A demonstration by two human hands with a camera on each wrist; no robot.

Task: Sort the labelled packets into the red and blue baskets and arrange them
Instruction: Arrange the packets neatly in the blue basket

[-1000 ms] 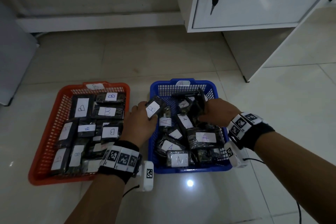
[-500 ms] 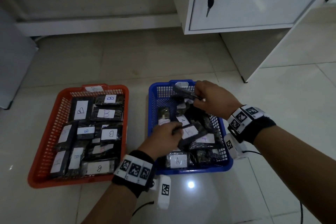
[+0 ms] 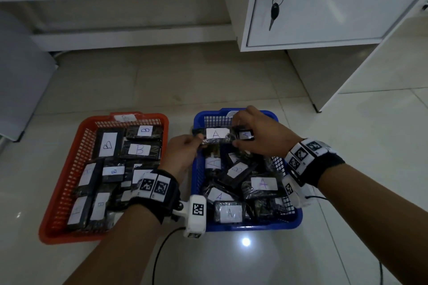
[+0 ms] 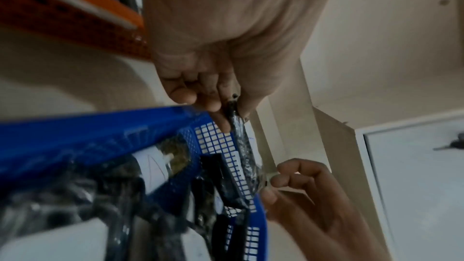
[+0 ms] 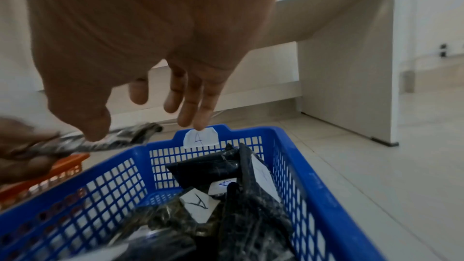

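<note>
My left hand (image 3: 185, 152) has lifted an A packet (image 3: 216, 134) over the blue basket (image 3: 298, 217), fingers pinching; right hand (image 3: 259, 133) fingers now pinch its other end, ready for arranging.

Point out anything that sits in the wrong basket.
One packet labelled B lies tilted in the middle of the blue basket, among packets labelled A. That basket's far rim carries an A tag, so the B packet looks missorted.

Dim, even indoor light. A small bright glare spot on the glossy floor (image 3: 246, 242) in front of the blue basket (image 3: 254, 224). Wide-angle bending of straight lines toward the edges. Wrist views soft: near hands and basket rims blurred; packets dark and low in detail.
</note>
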